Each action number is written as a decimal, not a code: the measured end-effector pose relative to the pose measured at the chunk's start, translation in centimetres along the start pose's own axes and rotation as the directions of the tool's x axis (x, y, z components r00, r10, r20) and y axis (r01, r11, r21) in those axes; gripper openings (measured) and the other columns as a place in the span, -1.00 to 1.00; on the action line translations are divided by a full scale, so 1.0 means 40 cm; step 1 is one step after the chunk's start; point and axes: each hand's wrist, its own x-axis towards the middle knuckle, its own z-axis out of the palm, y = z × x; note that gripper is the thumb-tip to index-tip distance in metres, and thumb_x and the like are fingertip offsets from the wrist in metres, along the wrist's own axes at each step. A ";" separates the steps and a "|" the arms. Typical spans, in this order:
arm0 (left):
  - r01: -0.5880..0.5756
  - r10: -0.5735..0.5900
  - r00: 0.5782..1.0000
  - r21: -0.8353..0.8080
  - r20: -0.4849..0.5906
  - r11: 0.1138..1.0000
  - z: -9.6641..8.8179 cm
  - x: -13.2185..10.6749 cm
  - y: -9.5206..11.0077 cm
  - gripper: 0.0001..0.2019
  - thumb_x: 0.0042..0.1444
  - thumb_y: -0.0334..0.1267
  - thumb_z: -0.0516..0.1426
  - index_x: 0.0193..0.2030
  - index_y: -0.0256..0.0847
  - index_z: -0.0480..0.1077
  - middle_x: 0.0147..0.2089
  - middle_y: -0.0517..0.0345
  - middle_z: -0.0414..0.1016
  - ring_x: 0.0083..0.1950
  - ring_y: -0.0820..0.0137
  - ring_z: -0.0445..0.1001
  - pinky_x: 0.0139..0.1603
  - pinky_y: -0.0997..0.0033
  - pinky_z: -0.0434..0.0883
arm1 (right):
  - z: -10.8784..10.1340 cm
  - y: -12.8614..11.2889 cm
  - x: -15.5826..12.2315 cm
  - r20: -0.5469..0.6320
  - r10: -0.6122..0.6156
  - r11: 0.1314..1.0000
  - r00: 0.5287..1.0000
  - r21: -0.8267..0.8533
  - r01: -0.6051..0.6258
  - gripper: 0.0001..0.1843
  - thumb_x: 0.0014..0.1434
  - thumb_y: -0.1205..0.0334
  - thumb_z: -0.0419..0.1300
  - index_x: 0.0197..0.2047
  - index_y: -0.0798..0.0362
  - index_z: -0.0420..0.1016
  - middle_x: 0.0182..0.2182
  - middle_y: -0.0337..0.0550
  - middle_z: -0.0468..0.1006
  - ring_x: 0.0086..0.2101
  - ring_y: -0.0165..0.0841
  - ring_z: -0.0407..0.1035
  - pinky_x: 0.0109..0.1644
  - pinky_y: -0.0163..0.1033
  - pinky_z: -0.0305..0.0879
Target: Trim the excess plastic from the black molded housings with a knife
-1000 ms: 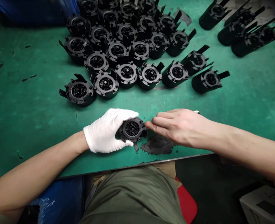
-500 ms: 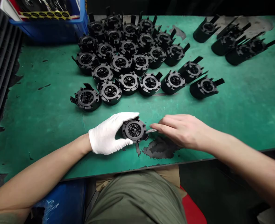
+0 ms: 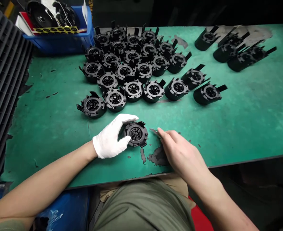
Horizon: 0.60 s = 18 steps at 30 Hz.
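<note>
My left hand [image 3: 110,138], in a white cotton glove, grips a round black plastic part [image 3: 136,134] by its rim, with the ribbed, hubbed face turned up. My bare right hand [image 3: 179,150] is just to the right of that part, not touching it. Its fingertips pinch a thin metal blade [image 3: 153,131], probably a small trimming knife, whose handle is hidden by the hand. The blade tip points left, a short gap from the part's edge.
Several similar black parts [image 3: 114,99] stand in rows on the worn green bench mat [image 3: 252,122], with longer finned black parts [image 3: 207,93] to the right. A blue crate [image 3: 59,41] and a black ribbed rack [image 3: 6,86] stand at the back and left.
My right hand has swung down toward my body, and its blade has moved slightly away from the part. The part has turned a little in my left hand. The whole view has shifted slightly.
</note>
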 end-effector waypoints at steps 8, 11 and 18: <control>0.085 -0.095 0.991 -0.106 -0.093 0.991 0.013 0.007 0.015 -0.59 0.36 -0.37 0.25 0.31 -0.19 0.40 0.06 -0.02 0.74 0.07 0.29 0.74 0.16 0.24 0.69 | -0.072 0.028 0.003 -0.062 -0.004 0.967 0.998 0.255 0.020 -0.56 0.59 0.32 0.09 0.46 0.07 0.35 -0.05 -0.04 0.56 -0.16 -0.27 0.53 -0.10 -0.19 0.48; 0.075 -0.085 0.995 -0.160 -0.059 0.984 0.013 0.010 0.020 -0.66 0.43 -0.31 0.26 0.30 -0.21 0.47 0.14 -0.02 0.75 0.13 0.33 0.75 0.29 0.29 0.67 | -0.062 0.057 0.028 -0.035 -0.180 0.959 0.983 0.217 0.183 -0.56 0.58 0.37 0.08 0.45 0.12 0.36 -0.14 -0.09 0.54 -0.27 -0.32 0.45 -0.23 -0.23 0.39; 0.059 -0.062 0.997 0.047 0.048 0.997 0.001 0.017 0.012 -0.71 0.53 -0.18 0.16 0.22 -0.19 0.61 0.19 0.05 0.75 0.19 0.29 0.74 0.35 0.30 0.64 | -0.027 0.076 0.103 0.011 -0.414 0.910 0.910 0.047 0.413 -0.56 0.53 0.45 0.06 0.39 0.14 0.45 -0.20 -0.11 0.54 -0.29 -0.31 0.37 -0.26 -0.22 0.26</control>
